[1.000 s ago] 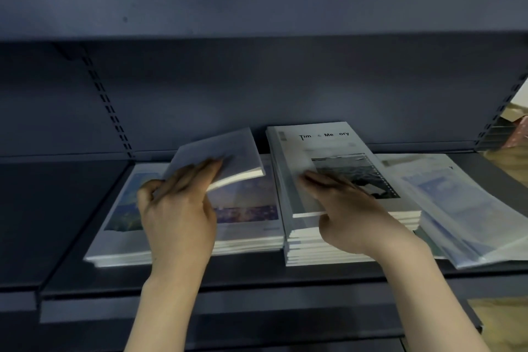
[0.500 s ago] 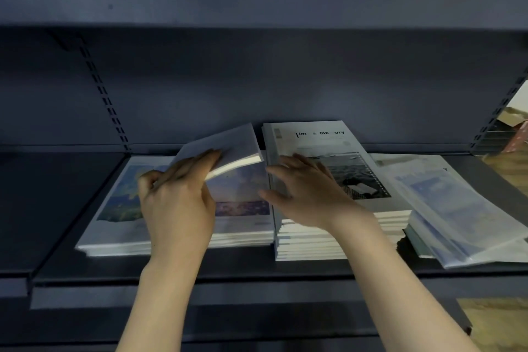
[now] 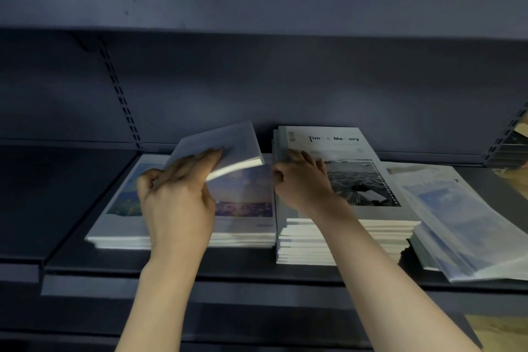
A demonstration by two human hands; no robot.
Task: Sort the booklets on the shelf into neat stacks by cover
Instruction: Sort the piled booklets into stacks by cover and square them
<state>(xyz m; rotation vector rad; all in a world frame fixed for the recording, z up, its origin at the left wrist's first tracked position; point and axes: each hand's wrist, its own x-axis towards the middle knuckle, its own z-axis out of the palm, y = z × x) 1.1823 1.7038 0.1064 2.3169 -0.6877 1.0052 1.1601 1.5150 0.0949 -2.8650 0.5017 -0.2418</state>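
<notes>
L hand [image 3: 177, 206] lifts booklet [image 3: 228, 148]; R hand [image 3: 303, 180] on middle stack [image 3: 343, 240]

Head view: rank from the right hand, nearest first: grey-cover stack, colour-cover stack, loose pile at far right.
1. Grey-cover stack: the right hand rests on its left edge.
2. Colour-cover stack: just left of it.
3. Loose pile: far right, beyond the grey stack.
</notes>
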